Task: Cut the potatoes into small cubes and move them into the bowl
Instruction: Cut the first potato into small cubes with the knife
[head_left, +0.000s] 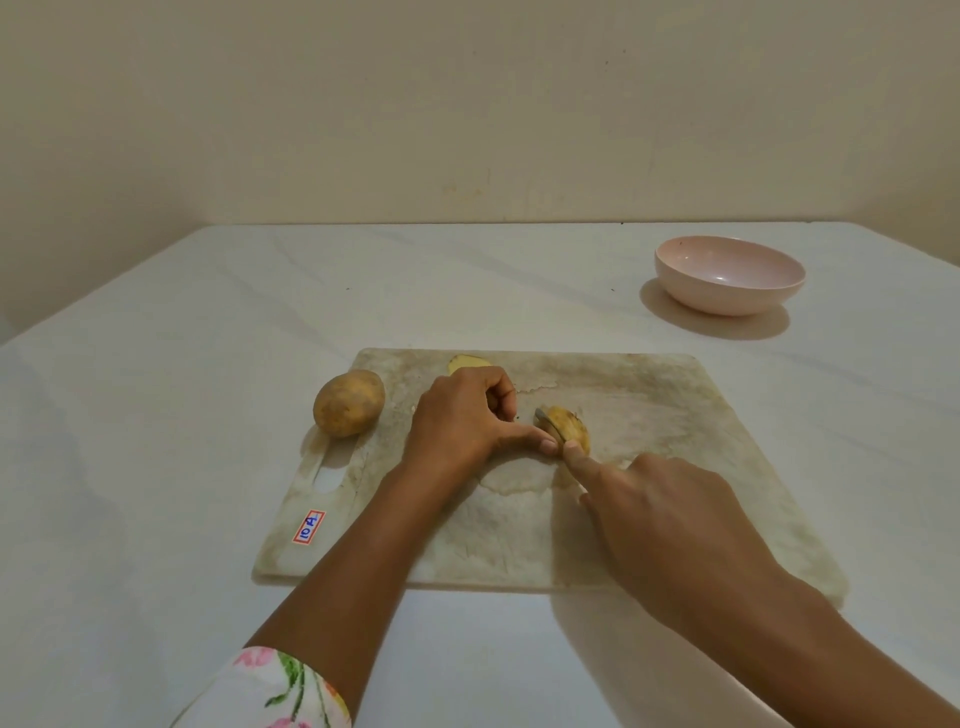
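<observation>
Cutting board (675, 415): 1; whole potato (348, 403): 1, at its 9 o'clock edge; cut pieces: 2, centre piece (571, 428) and far piece (467, 362) at 11 o'clock; knife (544, 417): 1; bowl (727, 301): 1, at 2 o'clock; label (309, 527): 1; hands: 2, left hand (462, 421), right hand (660, 504).

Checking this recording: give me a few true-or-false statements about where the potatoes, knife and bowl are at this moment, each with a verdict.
1. The pink bowl already holds potato cubes. False: its inside shows empty.
2. A whole potato sits at the left edge of the cutting board. True.
3. The right hand has the knife in its grip, with the blade in a potato piece. True.
4. The pink bowl stands on the cutting board. False: it stands on the table, beyond the board's far right corner.
</observation>
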